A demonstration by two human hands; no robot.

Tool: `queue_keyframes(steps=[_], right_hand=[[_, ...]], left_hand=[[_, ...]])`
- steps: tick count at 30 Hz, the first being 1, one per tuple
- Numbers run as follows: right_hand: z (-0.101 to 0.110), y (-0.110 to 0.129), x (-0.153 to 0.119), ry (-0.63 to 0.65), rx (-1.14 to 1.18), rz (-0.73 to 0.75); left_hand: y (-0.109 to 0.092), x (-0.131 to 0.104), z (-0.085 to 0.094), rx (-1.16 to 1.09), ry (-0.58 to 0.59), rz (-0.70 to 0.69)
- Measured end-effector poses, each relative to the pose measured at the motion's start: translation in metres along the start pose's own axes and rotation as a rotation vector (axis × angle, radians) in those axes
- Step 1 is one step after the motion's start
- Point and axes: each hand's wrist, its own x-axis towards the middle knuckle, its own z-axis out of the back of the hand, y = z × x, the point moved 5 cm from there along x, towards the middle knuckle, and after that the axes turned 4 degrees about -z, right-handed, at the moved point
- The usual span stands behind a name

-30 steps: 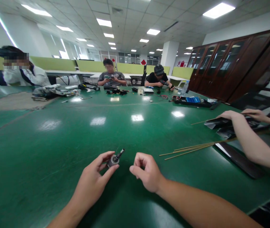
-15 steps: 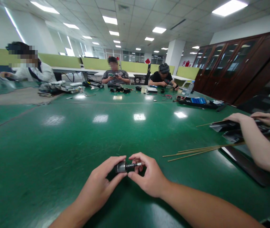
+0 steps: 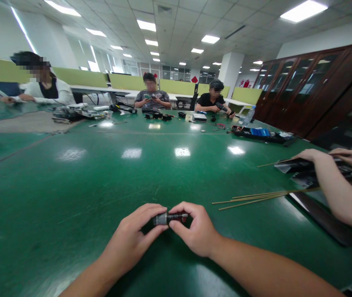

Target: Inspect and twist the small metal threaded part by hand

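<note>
A small dark grey cylindrical part (image 3: 160,219) with a black coil spring (image 3: 174,216) around its metal shaft lies sideways above the table, low in the middle of the view. My left hand (image 3: 135,231) grips the thick cylinder end between thumb and fingers. The thumb and forefinger of my right hand (image 3: 196,229) close around the spring end, near where it meets the cylinder. Part of the shaft's tip shows in front of the right fingers. My right hand's other fingers are mostly hidden.
Thin brass-coloured rods (image 3: 250,199) lie to the right, beside a dark flat panel (image 3: 321,218). Another person's forearm (image 3: 339,185) reaches over black-wrapped pieces there. Across the green table (image 3: 102,181) sit several people, with a tool tray (image 3: 258,133) and electronics.
My right thumb and forefinger have come in from around the shaft to close on the spring. The part has shifted slightly right. My left hand keeps its grip.
</note>
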Motion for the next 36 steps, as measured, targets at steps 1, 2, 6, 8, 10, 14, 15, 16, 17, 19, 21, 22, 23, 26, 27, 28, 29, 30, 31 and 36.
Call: queue_keyframes(steps=[1, 2, 6, 8, 10, 14, 15, 16, 17, 19, 21, 22, 23, 26, 27, 28, 29, 30, 31, 36], right_hand=[[0.0000, -0.0006, 0.0001, 0.000, 0.006, -0.005], [0.0001, -0.0012, 0.0002, -0.002, 0.013, -0.009], [0.0003, -0.0027, 0.0006, -0.007, 0.036, -0.017], [-0.0001, -0.0033, 0.0008, -0.004, 0.049, -0.021], [-0.0006, -0.0041, 0.0009, -0.001, 0.058, -0.027], [-0.0007, -0.0058, 0.0009, -0.003, 0.048, -0.040], [-0.0005, -0.0061, 0.0009, -0.003, 0.044, -0.042], [-0.0003, -0.0063, 0.0009, -0.003, 0.042, -0.043], [-0.0001, -0.0064, 0.0010, -0.002, 0.042, -0.045], [0.0002, -0.0065, 0.0011, 0.002, 0.044, -0.049], [0.0004, -0.0062, 0.0013, 0.006, 0.047, -0.052], [0.0005, -0.0061, 0.0013, 0.007, 0.048, -0.052], [0.0005, -0.0059, 0.0014, 0.008, 0.049, -0.052], [0.0003, -0.0058, 0.0012, 0.011, 0.051, -0.048], [0.0002, -0.0059, 0.0012, 0.012, 0.052, -0.047], [0.0001, -0.0060, 0.0012, 0.014, 0.053, -0.047], [0.0000, -0.0060, 0.0012, 0.016, 0.053, -0.047], [0.0000, -0.0059, 0.0012, 0.017, 0.052, -0.045], [0.0000, -0.0058, 0.0013, 0.020, 0.051, -0.042], [0.0008, -0.0055, 0.0016, 0.026, 0.065, -0.037]], left_hand=[[-0.0006, 0.0002, -0.0001, 0.002, -0.004, -0.002], [-0.0015, 0.0005, -0.0002, 0.005, -0.008, -0.006], [-0.0041, 0.0009, 0.0001, 0.006, -0.015, -0.020], [-0.0042, 0.0007, 0.0007, 0.003, -0.012, -0.020], [-0.0040, 0.0004, 0.0016, 0.004, -0.008, -0.024], [-0.0038, -0.0001, 0.0027, 0.014, -0.002, -0.037], [-0.0037, -0.0003, 0.0029, 0.018, -0.002, -0.040], [-0.0037, -0.0003, 0.0030, 0.023, -0.001, -0.042], [-0.0037, -0.0004, 0.0032, 0.026, -0.002, -0.044], [-0.0036, -0.0004, 0.0034, 0.028, 0.001, -0.047], [-0.0037, -0.0003, 0.0037, 0.028, 0.005, -0.053], [-0.0039, -0.0003, 0.0039, 0.028, 0.006, -0.057], [-0.0040, -0.0004, 0.0041, 0.030, 0.009, -0.059], [-0.0047, -0.0008, 0.0047, 0.038, 0.013, -0.064], [-0.0050, -0.0011, 0.0049, 0.039, 0.012, -0.066], [-0.0052, -0.0013, 0.0052, 0.037, 0.011, -0.069], [-0.0052, -0.0015, 0.0053, 0.032, 0.012, -0.071], [-0.0052, -0.0017, 0.0055, 0.027, 0.013, -0.074], [-0.0051, -0.0018, 0.0056, 0.024, 0.013, -0.077], [-0.0035, -0.0028, 0.0059, 0.020, 0.018, -0.076]])
